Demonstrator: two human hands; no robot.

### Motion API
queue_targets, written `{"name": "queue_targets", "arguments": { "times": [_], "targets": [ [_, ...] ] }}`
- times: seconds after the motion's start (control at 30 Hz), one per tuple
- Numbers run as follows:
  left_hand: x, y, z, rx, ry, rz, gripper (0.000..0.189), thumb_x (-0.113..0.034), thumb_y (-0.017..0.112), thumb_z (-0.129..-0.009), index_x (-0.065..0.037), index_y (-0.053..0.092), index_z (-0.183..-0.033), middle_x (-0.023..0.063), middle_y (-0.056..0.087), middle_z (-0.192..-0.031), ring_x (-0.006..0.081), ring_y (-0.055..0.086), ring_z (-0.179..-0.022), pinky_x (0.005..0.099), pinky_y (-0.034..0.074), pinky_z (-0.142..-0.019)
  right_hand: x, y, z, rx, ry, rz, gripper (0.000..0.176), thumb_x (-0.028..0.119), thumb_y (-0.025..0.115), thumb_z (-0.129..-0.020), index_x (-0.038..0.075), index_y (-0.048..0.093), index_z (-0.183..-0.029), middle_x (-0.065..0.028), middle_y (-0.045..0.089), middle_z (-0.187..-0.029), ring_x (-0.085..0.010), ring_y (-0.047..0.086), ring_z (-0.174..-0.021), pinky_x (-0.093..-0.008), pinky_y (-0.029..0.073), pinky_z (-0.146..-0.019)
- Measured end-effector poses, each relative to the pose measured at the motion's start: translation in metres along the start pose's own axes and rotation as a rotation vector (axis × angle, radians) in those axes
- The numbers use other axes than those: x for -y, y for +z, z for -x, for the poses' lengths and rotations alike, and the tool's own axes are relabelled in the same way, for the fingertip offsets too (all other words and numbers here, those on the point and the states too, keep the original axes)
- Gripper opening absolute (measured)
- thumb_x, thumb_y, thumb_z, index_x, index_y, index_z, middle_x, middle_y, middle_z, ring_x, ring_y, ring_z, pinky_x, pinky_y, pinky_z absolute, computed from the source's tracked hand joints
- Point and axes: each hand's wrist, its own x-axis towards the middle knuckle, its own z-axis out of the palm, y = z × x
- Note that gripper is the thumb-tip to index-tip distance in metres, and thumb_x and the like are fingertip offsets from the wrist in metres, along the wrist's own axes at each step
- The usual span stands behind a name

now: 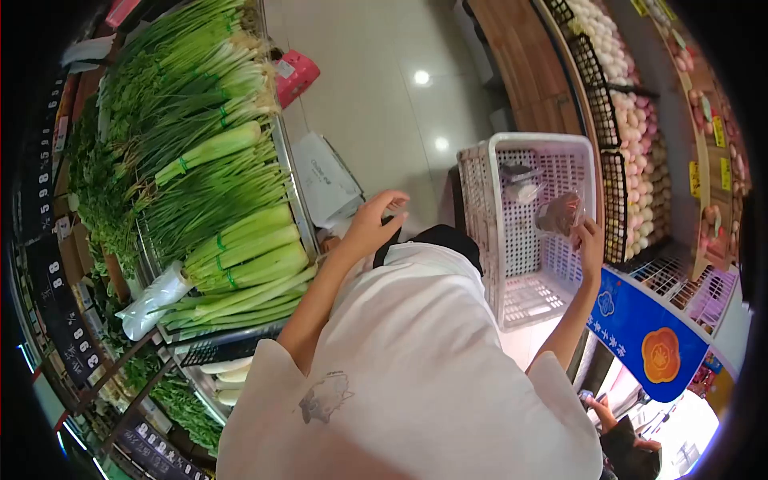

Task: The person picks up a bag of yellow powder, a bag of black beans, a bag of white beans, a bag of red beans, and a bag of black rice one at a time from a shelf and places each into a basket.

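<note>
My right hand (588, 242) is closed on the edge of a clear plastic bag (562, 214) with dark reddish-brown contents. The bag hangs inside a white plastic basket (498, 240) with perforated walls. Another clear bag (522, 186) with something dark and pale lies in the same basket. In front of my waist, my left hand (376, 224) is loosely curved, thumb and fingers apart. A small dark patch shows between its fingers; I cannot make out what it is. Bundled celery (248, 244) lies to its left.
A metal-edged shelf of spring onions (216, 192) and leafy greens runs along the left. A white box (324, 180) and a pink box (296, 78) stand by its foot. Crates of eggs (636, 172) line the right, with a blue sign (632, 320) nearer. Another person's hand (604, 412) shows lower right.
</note>
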Motion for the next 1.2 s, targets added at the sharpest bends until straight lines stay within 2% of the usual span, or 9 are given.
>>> {"name": "queue_targets", "arguments": {
  "times": [0.2, 0.3, 0.4, 0.47, 0.53, 0.63, 0.77, 0.87, 1.2],
  "targets": [
    [-0.048, -0.037, -0.076, 0.109, 0.285, -0.173, 0.048, -0.019, 0.07, -0.074, -0.008, 0.051, -0.117, 0.0119, 0.053, -0.119, 0.0304, 0.045, -0.118, 0.0406, 0.035, -0.101, 0.165, 0.047, 0.01, 0.239, -0.2, 0.186, 0.007, 0.005, 0.049, -0.073, 0.001, 0.055, -0.075, 0.0028, 0.046, -0.06, -0.0053, 0.037, -0.051, -0.0219, 0.03, -0.048],
    [-0.072, -0.045, -0.106, 0.103, 0.294, -0.078, 0.07, -0.024, 0.077, -0.069, -0.008, 0.045, -0.129, 0.0136, 0.046, -0.131, 0.0303, 0.042, -0.124, 0.0385, 0.032, -0.105, 0.235, 0.087, 0.005, 0.395, -0.464, 0.48, 0.023, 0.012, 0.055, -0.067, -0.005, 0.057, -0.084, -0.0137, 0.057, -0.066, -0.0239, 0.054, -0.062, -0.0355, 0.042, -0.061],
    [-0.081, -0.063, -0.129, 0.101, 0.34, -0.069, 0.079, -0.027, 0.081, -0.063, -0.008, 0.043, -0.131, 0.0152, 0.044, -0.134, 0.0311, 0.039, -0.126, 0.0403, 0.031, -0.106, 0.287, 0.136, -0.011, 0.607, -0.585, 0.543, 0.021, 0.014, 0.058, -0.067, -0.005, 0.052, -0.076, -0.0218, 0.05, -0.063, -0.0367, 0.048, -0.057, -0.0405, 0.04, -0.056],
    [-0.079, -0.08, -0.141, 0.197, 0.056, 0.082, 0.08, -0.023, 0.086, -0.054, -0.005, 0.051, -0.124, 0.0144, 0.057, -0.12, 0.0268, 0.052, -0.115, 0.0368, 0.039, -0.099, 0.303, 0.167, -0.034, 0.738, -0.733, 0.638, 0.018, 0.013, 0.057, -0.067, -0.003, 0.054, -0.074, -0.0229, 0.051, -0.063, -0.0393, 0.052, -0.062, -0.043, 0.042, -0.058],
    [-0.047, -0.088, -0.156, 0.098, 0.087, 0.055, 0.071, -0.02, 0.087, -0.053, -0.005, 0.057, -0.116, 0.0105, 0.064, -0.106, 0.0228, 0.06, -0.102, 0.0345, 0.044, -0.093, 0.319, 0.193, -0.056, 0.781, -0.867, 0.652, 0.016, 0.011, 0.059, -0.066, -0.003, 0.055, -0.073, -0.0189, 0.049, -0.057, -0.0356, 0.052, -0.055, -0.0399, 0.04, -0.054],
    [-0.048, -0.104, -0.192, -0.045, 0.062, 0.19, 0.066, -0.02, 0.087, -0.054, -0.004, 0.059, -0.112, 0.0091, 0.066, -0.102, 0.0207, 0.061, -0.097, 0.0337, 0.045, -0.09, 0.353, 0.203, -0.097, 0.776, -0.779, 0.836, 0.021, 0.015, 0.064, -0.071, 0.0, 0.058, -0.084, -0.0161, 0.057, -0.07, -0.0311, 0.057, -0.066, -0.0381, 0.044, -0.063],
    [-0.065, -0.131, -0.272, -0.173, 0.064, 0.171, 0.065, -0.019, 0.086, -0.054, 0.0, 0.059, -0.109, 0.0111, 0.065, -0.102, 0.0212, 0.061, -0.097, 0.0337, 0.045, -0.09, 0.366, 0.192, -0.175, 0.66, -0.835, 0.401, 0.065, 0.036, 0.075, -0.072, 0.004, 0.046, -0.122, -0.0162, 0.055, -0.116, -0.0299, 0.052, -0.107, -0.0395, 0.042, -0.091],
    [-0.068, -0.145, -0.335, -0.205, 0.07, 0.159, 0.064, -0.021, 0.086, -0.054, 0.002, 0.059, -0.107, 0.0131, 0.065, -0.1, 0.0225, 0.061, -0.097, 0.0346, 0.045, -0.089, 0.362, 0.19, -0.229, 0.385, -0.79, 0.342, 0.069, 0.026, 0.077, -0.071, 0.0, 0.045, -0.125, -0.0157, 0.053, -0.116, -0.0276, 0.05, -0.111, -0.0371, 0.039, -0.097],
    [-0.106, -0.184, -0.501, -0.036, 0.007, -0.023, 0.063, -0.023, 0.086, -0.054, 0.004, 0.059, -0.104, 0.0133, 0.065, -0.098, 0.0193, 0.062, -0.092, 0.0321, 0.048, -0.083, 0.363, 0.272, -0.343, 0.158, -0.527, -0.098, 0.059, 0.026, 0.079, -0.07, -0.003, 0.054, -0.115, -0.0157, 0.055, -0.116, -0.0268, 0.054, -0.106, -0.0346, 0.042, -0.091]
  ]
}}
